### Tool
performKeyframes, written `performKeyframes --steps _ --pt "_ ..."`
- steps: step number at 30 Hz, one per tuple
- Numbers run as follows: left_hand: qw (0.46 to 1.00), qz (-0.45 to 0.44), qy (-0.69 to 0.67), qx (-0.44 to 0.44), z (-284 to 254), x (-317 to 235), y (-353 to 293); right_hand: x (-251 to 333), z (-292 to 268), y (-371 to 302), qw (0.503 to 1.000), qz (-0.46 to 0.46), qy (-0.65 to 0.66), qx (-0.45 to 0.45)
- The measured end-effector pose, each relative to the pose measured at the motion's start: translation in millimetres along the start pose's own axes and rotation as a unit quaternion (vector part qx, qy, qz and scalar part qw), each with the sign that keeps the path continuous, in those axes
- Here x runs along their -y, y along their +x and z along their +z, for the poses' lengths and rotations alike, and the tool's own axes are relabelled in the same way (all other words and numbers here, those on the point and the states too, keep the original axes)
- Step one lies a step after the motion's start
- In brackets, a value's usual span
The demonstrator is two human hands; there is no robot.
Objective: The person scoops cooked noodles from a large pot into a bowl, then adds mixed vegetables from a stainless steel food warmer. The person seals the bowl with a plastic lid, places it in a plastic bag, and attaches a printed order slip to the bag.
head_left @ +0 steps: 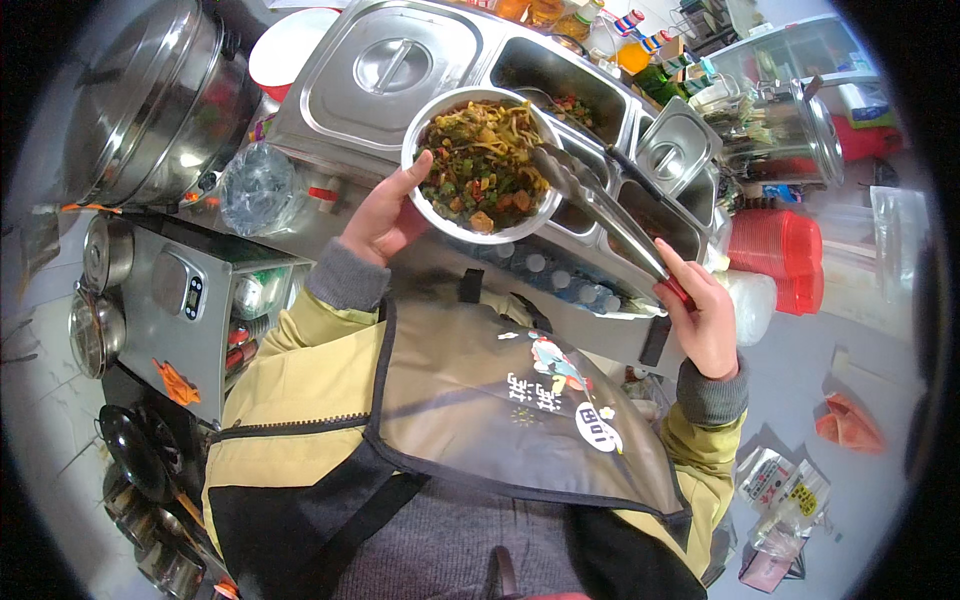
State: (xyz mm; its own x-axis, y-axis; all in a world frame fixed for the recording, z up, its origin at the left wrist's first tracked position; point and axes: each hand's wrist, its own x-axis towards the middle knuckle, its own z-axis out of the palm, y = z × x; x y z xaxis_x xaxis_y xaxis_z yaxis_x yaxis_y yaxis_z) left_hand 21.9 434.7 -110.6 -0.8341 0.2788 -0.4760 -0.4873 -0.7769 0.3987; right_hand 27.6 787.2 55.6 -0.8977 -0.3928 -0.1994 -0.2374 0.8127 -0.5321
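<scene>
My left hand [388,212] holds a white bowl [478,238] by its left side, thumb over the rim. The bowl is full of mixed food [478,165]: noodle-like yellow strands, chopped greens, red bits and brown chunks. In my right hand [702,315] is a pair of metal tongs [612,215], gripped at the reddish handle end. The tongs slant up and left, and their tips meet the food at the bowl's right edge. Behind the bowl, steel food pans are set in the counter, one under a lid [393,67] and one open pan [560,85] with chopped food inside.
Large steel steamer pots [165,110] stand at the left, near a clear plastic bag [257,187]. A kitchen scale [178,284] sits on a steel cabinet. Stacked red containers [775,262] are at the right; sauce bottles [635,55] line the back. Black pans [135,455] lie lower left.
</scene>
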Motion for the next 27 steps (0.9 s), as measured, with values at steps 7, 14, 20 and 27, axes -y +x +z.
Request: performKeyframes --steps 7,14,20,27 --pt "0.999 -0.018 0.046 0.019 7 11 -4 15 33 32 0.996 -0.075 -0.049 -0.026" --pt "0.999 -0.031 0.0 0.008 2 8 -15 19 21 23 0.997 -0.032 -0.057 -0.031" --pt "0.999 0.004 0.042 -0.016 -3 6 -20 20 25 21 0.995 -0.073 -0.063 -0.013" --pt "1.0 -0.003 0.027 -0.014 -6 8 -26 22 27 25 0.993 -0.074 -0.083 -0.036"
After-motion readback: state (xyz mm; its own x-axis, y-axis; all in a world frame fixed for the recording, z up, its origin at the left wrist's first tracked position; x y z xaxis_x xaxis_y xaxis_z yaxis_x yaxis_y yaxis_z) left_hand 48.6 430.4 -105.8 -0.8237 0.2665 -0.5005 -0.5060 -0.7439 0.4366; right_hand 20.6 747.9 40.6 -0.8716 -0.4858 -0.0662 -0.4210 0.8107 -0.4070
